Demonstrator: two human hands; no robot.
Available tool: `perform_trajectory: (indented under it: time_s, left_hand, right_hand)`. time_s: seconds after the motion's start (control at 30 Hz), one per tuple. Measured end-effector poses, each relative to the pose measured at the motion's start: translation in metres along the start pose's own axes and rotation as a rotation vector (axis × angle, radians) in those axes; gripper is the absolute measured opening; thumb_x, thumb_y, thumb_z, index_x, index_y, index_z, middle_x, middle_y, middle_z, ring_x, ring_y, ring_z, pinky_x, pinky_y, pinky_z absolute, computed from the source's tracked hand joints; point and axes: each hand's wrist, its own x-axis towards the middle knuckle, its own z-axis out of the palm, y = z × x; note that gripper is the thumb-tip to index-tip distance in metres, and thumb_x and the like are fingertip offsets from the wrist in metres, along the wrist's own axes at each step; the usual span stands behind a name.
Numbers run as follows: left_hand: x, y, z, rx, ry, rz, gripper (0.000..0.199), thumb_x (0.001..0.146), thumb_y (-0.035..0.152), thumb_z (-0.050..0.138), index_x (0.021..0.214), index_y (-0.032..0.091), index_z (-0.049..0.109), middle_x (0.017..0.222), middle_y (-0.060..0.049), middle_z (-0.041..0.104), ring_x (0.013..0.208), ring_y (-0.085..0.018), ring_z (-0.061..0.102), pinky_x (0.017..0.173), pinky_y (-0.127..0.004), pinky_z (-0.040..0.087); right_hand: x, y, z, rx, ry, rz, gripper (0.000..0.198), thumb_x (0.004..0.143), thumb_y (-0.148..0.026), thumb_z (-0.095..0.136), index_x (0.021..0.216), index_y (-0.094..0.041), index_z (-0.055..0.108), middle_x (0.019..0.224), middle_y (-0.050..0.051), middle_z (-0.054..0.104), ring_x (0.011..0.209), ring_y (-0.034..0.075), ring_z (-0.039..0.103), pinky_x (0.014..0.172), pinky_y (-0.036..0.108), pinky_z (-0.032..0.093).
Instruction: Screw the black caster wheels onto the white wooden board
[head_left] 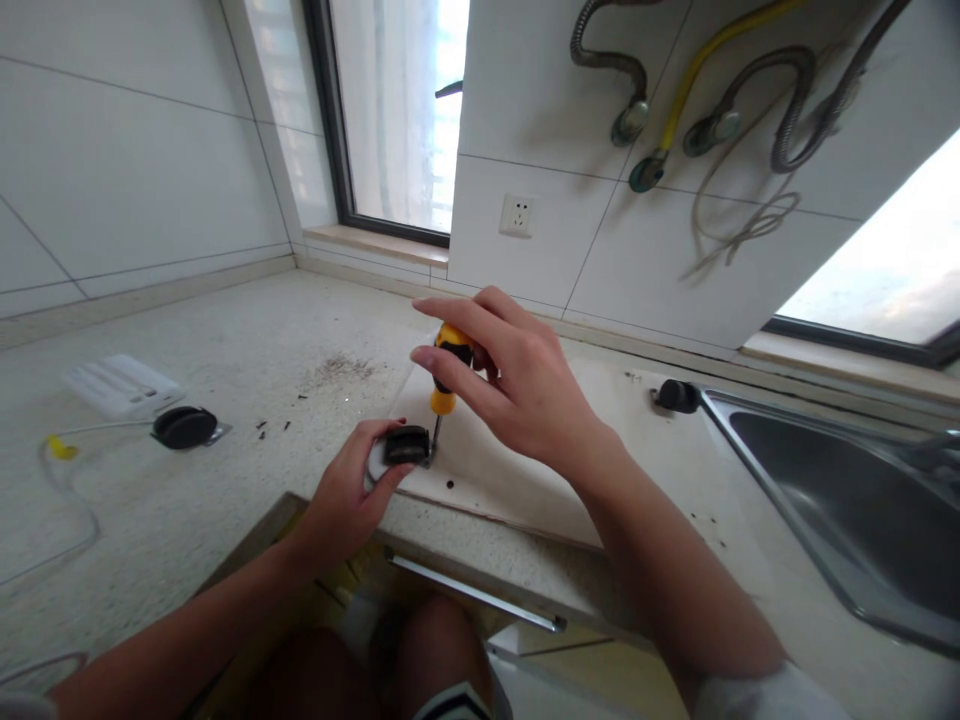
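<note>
My right hand (510,375) grips the yellow and black handle of a screwdriver (444,402), its fingers bent around the upper part. The shaft points down, its tip at the metal plate of a black caster wheel (406,446). That caster sits at the near left corner of a white board (517,490) lying on the counter. My left hand (358,487) holds the caster and the board's corner, thumb in front and fingers behind. A small dark hole or screw shows on the board just right of the caster.
Another caster (185,427) lies on the left beside a white power bank (124,387) with a cable. A third caster (678,396) is by the metal sink (847,500) on the right. Several dark screws (262,430) and some debris (341,370) are scattered on the counter (247,320).
</note>
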Motion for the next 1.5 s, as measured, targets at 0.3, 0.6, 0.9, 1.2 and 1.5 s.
perform_trajectory:
  time_s: [0.3, 0.6, 0.9, 1.2, 1.5]
  left_hand:
    - [0.000, 0.000, 0.001, -0.009, 0.003, 0.001, 0.038, 0.102, 0.039, 0.068, 0.136, 0.024, 0.060, 0.138, -0.012, 0.071, 0.131, -0.030, 0.070, 0.115, -0.049, 0.056]
    - [0.001, 0.000, 0.001, 0.000, 0.009, 0.023, 0.036, 0.102, 0.037, 0.067, 0.135, 0.024, 0.060, 0.136, -0.011, 0.072, 0.130, -0.029, 0.071, 0.114, -0.046, 0.057]
    - [0.000, 0.000, 0.001, -0.004, 0.007, 0.019, 0.037, 0.102, 0.037, 0.068, 0.136, 0.024, 0.060, 0.137, -0.012, 0.072, 0.129, -0.030, 0.071, 0.114, -0.047, 0.056]
    - [0.001, 0.005, 0.000, -0.010, 0.003, -0.003, 0.036, 0.101, 0.037, 0.067, 0.135, 0.024, 0.060, 0.135, -0.012, 0.072, 0.130, -0.030, 0.070, 0.114, -0.048, 0.056]
    - [0.002, 0.007, -0.001, -0.011, -0.004, 0.007, 0.035, 0.102, 0.031, 0.066, 0.136, 0.024, 0.060, 0.129, -0.009, 0.072, 0.123, -0.027, 0.071, 0.110, -0.046, 0.057]
  right_hand:
    - [-0.004, -0.002, 0.007, -0.130, 0.071, 0.018, 0.048, 0.108, -0.033, 0.056, 0.154, -0.022, 0.062, 0.114, 0.007, 0.068, 0.099, 0.021, 0.065, 0.092, 0.036, 0.055]
    - [-0.004, -0.004, 0.010, -0.193, 0.022, 0.079, 0.029, 0.109, -0.031, 0.051, 0.134, -0.023, 0.063, 0.103, 0.005, 0.074, 0.087, 0.019, 0.066, 0.081, 0.032, 0.051]
    - [-0.004, -0.004, 0.010, -0.176, 0.024, 0.065, 0.048, 0.105, -0.027, 0.050, 0.152, -0.016, 0.050, 0.117, 0.008, 0.073, 0.097, 0.021, 0.068, 0.084, 0.034, 0.052]
    - [-0.008, -0.011, 0.008, -0.144, 0.198, 0.029, 0.020, 0.098, -0.023, 0.054, 0.117, -0.023, 0.060, 0.096, 0.002, 0.072, 0.076, 0.016, 0.063, 0.069, 0.031, 0.048]
    - [-0.008, -0.008, 0.020, -0.106, 0.118, -0.001, 0.008, 0.098, -0.025, 0.055, 0.106, -0.024, 0.056, 0.095, 0.001, 0.070, 0.074, 0.014, 0.059, 0.068, 0.030, 0.047]
